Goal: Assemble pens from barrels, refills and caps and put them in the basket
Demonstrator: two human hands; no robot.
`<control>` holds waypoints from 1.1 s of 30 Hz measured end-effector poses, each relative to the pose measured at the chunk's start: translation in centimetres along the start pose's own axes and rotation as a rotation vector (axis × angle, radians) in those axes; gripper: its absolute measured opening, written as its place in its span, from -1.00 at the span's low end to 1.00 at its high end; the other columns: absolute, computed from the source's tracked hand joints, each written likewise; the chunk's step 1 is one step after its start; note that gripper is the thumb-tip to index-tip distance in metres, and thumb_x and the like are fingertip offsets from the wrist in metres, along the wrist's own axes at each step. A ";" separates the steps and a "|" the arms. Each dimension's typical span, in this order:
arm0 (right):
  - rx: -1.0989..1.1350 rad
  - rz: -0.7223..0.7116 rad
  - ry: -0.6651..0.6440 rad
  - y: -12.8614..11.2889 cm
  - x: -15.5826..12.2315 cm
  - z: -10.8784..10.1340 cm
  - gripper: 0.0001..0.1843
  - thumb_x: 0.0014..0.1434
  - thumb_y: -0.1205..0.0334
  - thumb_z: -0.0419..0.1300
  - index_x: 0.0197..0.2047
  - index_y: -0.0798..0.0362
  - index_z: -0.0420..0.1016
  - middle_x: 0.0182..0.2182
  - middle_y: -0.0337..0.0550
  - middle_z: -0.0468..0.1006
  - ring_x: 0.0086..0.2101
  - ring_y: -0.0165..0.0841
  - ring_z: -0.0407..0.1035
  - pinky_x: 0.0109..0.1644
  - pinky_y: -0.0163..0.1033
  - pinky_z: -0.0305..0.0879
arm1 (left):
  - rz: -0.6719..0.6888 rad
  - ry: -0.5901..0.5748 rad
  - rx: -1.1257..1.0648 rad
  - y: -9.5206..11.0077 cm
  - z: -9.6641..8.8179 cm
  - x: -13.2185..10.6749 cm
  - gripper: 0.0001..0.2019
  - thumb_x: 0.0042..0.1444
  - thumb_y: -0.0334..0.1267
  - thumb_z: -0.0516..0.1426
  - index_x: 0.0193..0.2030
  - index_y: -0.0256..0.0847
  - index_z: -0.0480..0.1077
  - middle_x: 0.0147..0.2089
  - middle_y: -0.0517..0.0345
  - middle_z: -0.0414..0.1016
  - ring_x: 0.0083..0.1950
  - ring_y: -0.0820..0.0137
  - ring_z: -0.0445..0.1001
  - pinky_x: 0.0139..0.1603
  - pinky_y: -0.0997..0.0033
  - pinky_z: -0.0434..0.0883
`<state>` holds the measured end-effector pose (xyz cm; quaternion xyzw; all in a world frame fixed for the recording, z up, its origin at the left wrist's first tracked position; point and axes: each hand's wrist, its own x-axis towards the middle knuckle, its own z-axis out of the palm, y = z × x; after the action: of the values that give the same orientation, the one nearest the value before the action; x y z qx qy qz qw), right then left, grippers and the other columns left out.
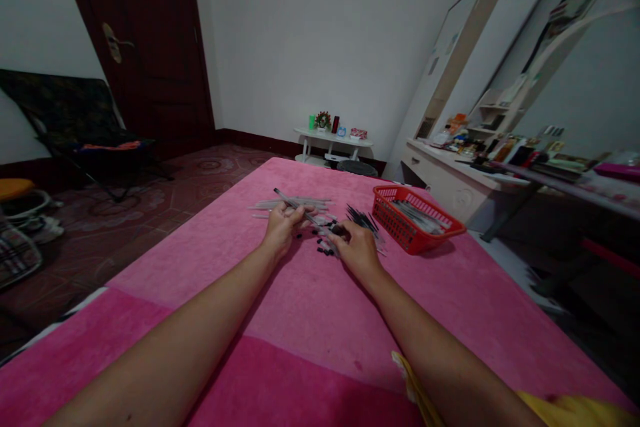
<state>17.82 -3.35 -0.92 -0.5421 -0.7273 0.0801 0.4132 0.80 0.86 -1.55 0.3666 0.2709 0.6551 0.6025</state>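
Between the thumb and fingers of my left hand [286, 221] is a slim pen [283, 196] with a dark end, slanting up to the left. My right hand [356, 247] is closed low over a scatter of small black caps [326, 251] and clear pieces; what its fingertips pinch, if anything, is too small to make out. Behind my left hand lies a row of pale, clear pen barrels [313, 201]. Several thin black pen parts [359, 216] lie fanned out just beyond my right hand. To the right stands a red plastic basket [414, 245] with more pale pen pieces inside.
Everything lies on a pink cloth [320, 307] covering the table. Past its far edge is a low white table [305, 133] with small ornaments. A dressing table [445, 173] crowded with bottles stands at right. At left are a folding chair [75, 113] and a dark door [150, 33].
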 end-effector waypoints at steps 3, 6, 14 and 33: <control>-0.014 0.001 0.002 -0.1 0.0 0.0 -0.91 0.05 0.24 0.24 -0.34 0.04 0.52 -0.40 -0.17 0.59 -0.41 -0.34 0.41 -0.30 -0.29 0.26 | -0.014 -0.009 -0.006 0.1 0.3 -0.2 -0.69 -0.07 -0.34 0.31 -0.25 -0.27 0.26 -0.25 0.01 0.57 -0.21 0.28 0.60 -0.29 0.40 0.52; -0.023 0.000 0.010 -0.2 0.0 0.0 -0.91 0.06 0.23 0.23 -0.34 0.05 0.52 -0.41 -0.16 0.59 -0.42 -0.34 0.40 -0.30 -0.30 0.25 | -0.028 -0.011 -0.003 0.1 0.5 -0.3 -0.67 -0.09 -0.33 0.32 -0.25 -0.27 0.27 -0.27 0.03 0.57 -0.22 0.29 0.60 -0.30 0.41 0.52; -0.046 -0.023 0.033 -0.4 -0.1 -0.2 -0.90 0.07 0.22 0.21 -0.35 0.05 0.51 -0.42 -0.18 0.56 -0.44 -0.35 0.37 -0.33 -0.31 0.21 | -0.041 -0.051 0.004 -0.5 0.7 -0.7 -0.65 -0.10 -0.28 0.33 -0.23 -0.27 0.28 -0.28 0.03 0.58 -0.27 0.31 0.59 -0.29 0.37 0.53; -0.019 -0.028 0.141 -1.9 -0.1 -1.1 -0.89 0.04 0.31 0.13 -0.42 0.06 0.50 -0.44 -0.12 0.56 -0.40 -0.30 0.39 -0.28 -0.26 0.25 | -0.133 -0.026 -0.177 -1.0 3.0 -1.7 -0.78 -0.02 -0.39 0.29 -0.34 -0.28 0.29 -0.33 0.08 0.55 -0.32 0.39 0.56 -0.25 0.40 0.53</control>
<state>17.18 -4.59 0.83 -0.5400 -0.7049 0.0289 0.4591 3.82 -0.99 -0.85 0.3014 0.2279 0.6304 0.6781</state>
